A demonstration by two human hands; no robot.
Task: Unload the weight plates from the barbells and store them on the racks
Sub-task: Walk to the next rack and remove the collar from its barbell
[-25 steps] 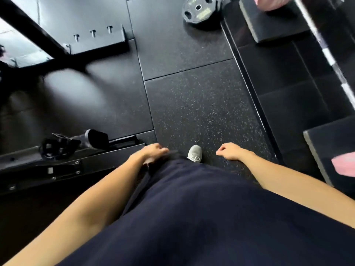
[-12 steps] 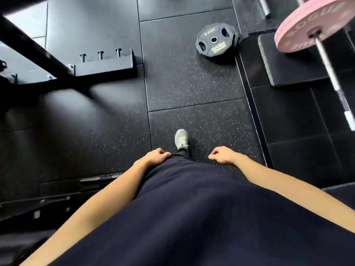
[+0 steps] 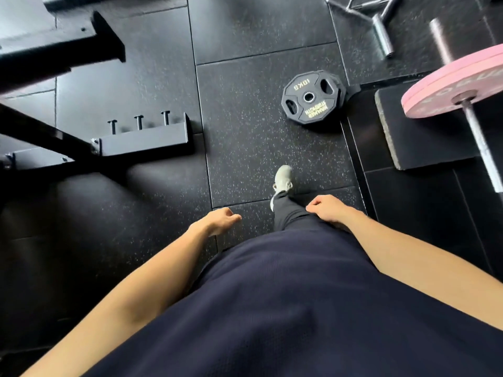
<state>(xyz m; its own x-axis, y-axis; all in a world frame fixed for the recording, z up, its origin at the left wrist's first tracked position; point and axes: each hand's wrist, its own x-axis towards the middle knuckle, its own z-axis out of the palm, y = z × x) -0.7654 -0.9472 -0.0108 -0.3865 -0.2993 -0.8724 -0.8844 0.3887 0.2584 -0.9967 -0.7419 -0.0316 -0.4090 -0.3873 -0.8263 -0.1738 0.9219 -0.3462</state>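
**Empty hands, plate ahead on the floor**

Since half a second ago the view has moved forward: the black plate (image 3: 313, 97) now lies nearer and lower in the frame, the pink plate (image 3: 457, 85) fills more of the right edge, and curved bar handles (image 3: 381, 31) have come into view at the far right. The grey shoe (image 3: 283, 178) has stepped further ahead. The left hand (image 3: 217, 221) has swung away from the trousers and now hangs over bare floor (image 3: 258, 148); the right hand (image 3: 328, 209) is still by the leg.

Both hands hold nothing, fingers loosely curled.

The black plate, marked 10KG, lies flat on the floor, far and slightly right of the shoe, its right rim just beside the raised edge of the platform (image 3: 362, 164). The pink plate sits on the barbell (image 3: 479, 142) at the right, above a dark pad (image 3: 424, 137) that lies on the platform.

At the left, a rack foot (image 3: 144, 142) with three upright pegs (image 3: 138, 121) ends near a floor seam. Between that foot and the platform edge runs a lane of speckled floor, holding only the shoe and the black plate.
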